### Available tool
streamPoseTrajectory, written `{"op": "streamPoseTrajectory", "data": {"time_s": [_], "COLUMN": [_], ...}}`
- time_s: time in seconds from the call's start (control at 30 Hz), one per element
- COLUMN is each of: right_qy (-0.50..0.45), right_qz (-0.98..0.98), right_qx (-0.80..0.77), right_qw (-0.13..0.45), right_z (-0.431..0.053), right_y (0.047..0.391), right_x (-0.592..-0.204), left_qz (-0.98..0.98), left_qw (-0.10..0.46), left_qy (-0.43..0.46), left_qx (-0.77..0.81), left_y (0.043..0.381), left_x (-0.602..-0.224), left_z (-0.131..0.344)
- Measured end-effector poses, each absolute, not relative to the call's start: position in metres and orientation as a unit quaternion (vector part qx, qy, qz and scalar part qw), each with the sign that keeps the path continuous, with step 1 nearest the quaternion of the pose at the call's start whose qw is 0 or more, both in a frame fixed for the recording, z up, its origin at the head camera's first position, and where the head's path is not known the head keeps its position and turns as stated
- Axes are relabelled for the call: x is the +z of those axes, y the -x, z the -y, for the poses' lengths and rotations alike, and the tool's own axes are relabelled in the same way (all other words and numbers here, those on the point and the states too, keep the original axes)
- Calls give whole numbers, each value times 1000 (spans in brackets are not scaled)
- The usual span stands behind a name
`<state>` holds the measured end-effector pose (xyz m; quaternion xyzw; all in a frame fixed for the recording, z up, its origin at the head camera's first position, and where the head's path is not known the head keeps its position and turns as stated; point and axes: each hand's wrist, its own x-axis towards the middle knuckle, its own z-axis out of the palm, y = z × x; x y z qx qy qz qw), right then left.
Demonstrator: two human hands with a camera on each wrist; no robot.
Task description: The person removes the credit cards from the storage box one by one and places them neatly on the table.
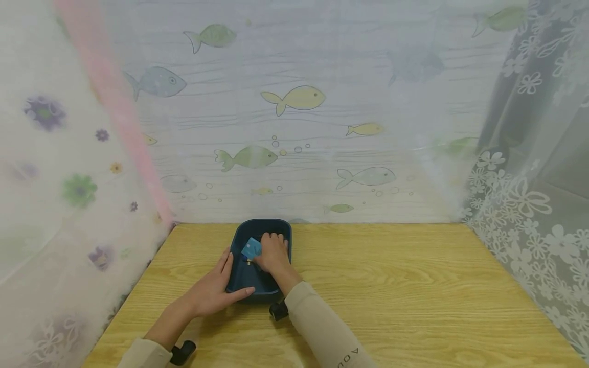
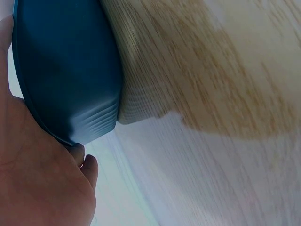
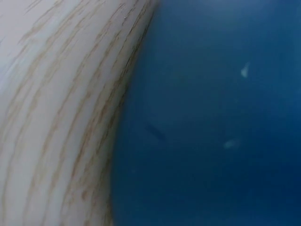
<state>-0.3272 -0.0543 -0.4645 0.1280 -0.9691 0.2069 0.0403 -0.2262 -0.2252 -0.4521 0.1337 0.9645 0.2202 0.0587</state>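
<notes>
A deep, dark blue plastic bin with rounded corners stands on the table, its long side running away from me. My left hand touches its near left corner, thumb stretched along the near rim and fingers along the left wall. In the left wrist view, the left hand lies beside the bin's ribbed wall. Inside the bin is my right hand, fingers bent down toward the right side. A light blue flat packet shows left of its thumb; I cannot tell whether it is held. The bin's outer wall fills most of the right wrist view.
The bin rests on a wood-grain table. A fish-print curtain hangs behind, with a flowered sheet at the left and a lace-patterned one at the right. Black wrist devices sit under both forearms.
</notes>
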Motion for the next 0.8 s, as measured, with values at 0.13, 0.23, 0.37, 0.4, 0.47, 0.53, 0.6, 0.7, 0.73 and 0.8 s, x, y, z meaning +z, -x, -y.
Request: {"op": "streamPoseTrajectory", "data": {"time_s": [0.13, 0.23, 0.37, 0.4, 0.47, 0.53, 0.6, 0.7, 0.73, 0.8], "right_qy": [-132, -132, -127, -125, -121, -120, -121, -125, -127, -131], "right_qz": [964, 955, 941, 939, 933, 926, 918, 908, 905, 899], "right_qx": [226, 263, 313, 321, 340, 357, 377, 400, 406, 417], "right_qw": [39, 26, 8, 7, 3, 3, 6, 18, 25, 40], "right_z": [53, 52, 51, 50, 50, 50, 49, 48, 48, 48], "right_y": [328, 327, 327, 327, 327, 327, 326, 326, 326, 326], "right_x": [-464, -463, -464, -463, -463, -463, -462, -461, -461, -461], "left_qz": [-965, -965, -964, -964, -964, -964, -964, -963, -963, -963], "left_qw": [60, 60, 59, 58, 58, 59, 60, 62, 63, 63], "left_qy": [-131, -130, -130, -129, -129, -129, -128, -127, -126, -125], "left_qx": [221, 222, 223, 223, 223, 225, 227, 230, 230, 231], "left_y": [227, 227, 227, 226, 226, 225, 225, 225, 226, 226], "left_x": [-453, -454, -453, -453, -452, -452, -451, -451, -451, -451], "left_z": [226, 227, 227, 227, 226, 226, 226, 226, 226, 226]}}
